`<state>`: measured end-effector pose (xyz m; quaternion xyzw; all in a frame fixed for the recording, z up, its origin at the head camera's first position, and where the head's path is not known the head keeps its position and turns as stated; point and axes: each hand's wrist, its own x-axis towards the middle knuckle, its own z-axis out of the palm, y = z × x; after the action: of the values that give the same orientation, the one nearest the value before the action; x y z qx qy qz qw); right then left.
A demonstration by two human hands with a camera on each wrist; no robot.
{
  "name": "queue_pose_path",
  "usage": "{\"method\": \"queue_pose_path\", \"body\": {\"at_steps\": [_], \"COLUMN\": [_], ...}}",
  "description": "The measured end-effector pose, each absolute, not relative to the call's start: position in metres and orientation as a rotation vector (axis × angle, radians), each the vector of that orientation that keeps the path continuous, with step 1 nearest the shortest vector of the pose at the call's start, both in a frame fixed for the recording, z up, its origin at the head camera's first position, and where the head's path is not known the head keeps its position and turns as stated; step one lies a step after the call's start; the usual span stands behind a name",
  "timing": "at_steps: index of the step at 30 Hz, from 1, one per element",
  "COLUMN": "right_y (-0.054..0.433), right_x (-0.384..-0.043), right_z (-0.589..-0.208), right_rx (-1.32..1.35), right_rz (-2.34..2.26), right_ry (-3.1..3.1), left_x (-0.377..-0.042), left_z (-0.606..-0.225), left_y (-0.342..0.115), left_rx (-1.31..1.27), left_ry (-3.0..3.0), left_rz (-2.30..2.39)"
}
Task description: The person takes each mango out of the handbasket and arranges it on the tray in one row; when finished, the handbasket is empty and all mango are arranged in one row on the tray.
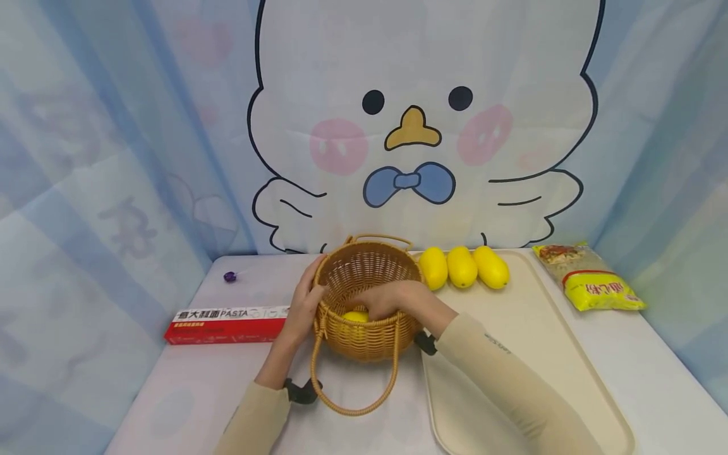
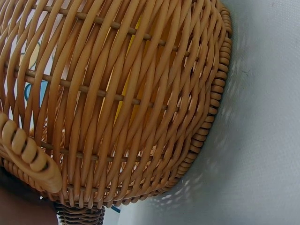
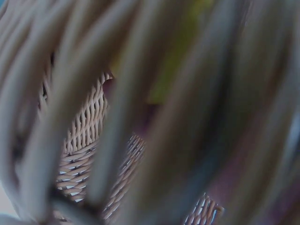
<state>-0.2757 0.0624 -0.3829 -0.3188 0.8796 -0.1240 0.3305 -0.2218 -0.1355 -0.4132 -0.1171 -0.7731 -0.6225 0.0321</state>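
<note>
A wicker basket [image 1: 364, 341] stands in the middle of the table, tilted towards me. My left hand [image 1: 301, 306] holds its left side, the thumb at the rim. Inside the basket is my right hand [image 1: 383, 300], fingers curled at a yellow lemon [image 1: 355, 316]; the fingertips are partly hidden. In the left wrist view the woven basket wall [image 2: 122, 98] fills most of the picture, yellow showing through its gaps. Blurred wicker strands [image 3: 126, 93] cover the right wrist view. Three more lemons [image 1: 462, 266] lie in a row at the far end of a cream tray [image 1: 534, 354].
A red and white pasta box [image 1: 227, 325] lies left of the basket, with a small purple-wrapped candy [image 1: 230, 277] behind it. At the far right is a bag of noodles [image 1: 591, 278]. The basket's handle [image 1: 355, 412] hangs towards me. A printed curtain [image 1: 409, 221] backs the table.
</note>
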Motion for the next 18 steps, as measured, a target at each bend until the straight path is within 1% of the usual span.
{"method": "queue_pose_path", "body": {"at_steps": [10, 18], "right_y": [0.0613, 0.0625], "right_x": [-0.2752, -0.2763], "right_z": [-0.3813, -0.3797], "right_rx": [-0.889, -1.033], "right_rz": [-0.287, -0.361], "right_ry": [2.419, 2.511], "left_x": [-0.2214, -0.2212], "left_z": [-0.4114, -0.4096], "left_y": [-0.1358, -0.1359], "left_rx": [-0.358, -0.356], "left_ry": [-2.391, -2.392], "left_rz": [-1.913, -1.909]}}
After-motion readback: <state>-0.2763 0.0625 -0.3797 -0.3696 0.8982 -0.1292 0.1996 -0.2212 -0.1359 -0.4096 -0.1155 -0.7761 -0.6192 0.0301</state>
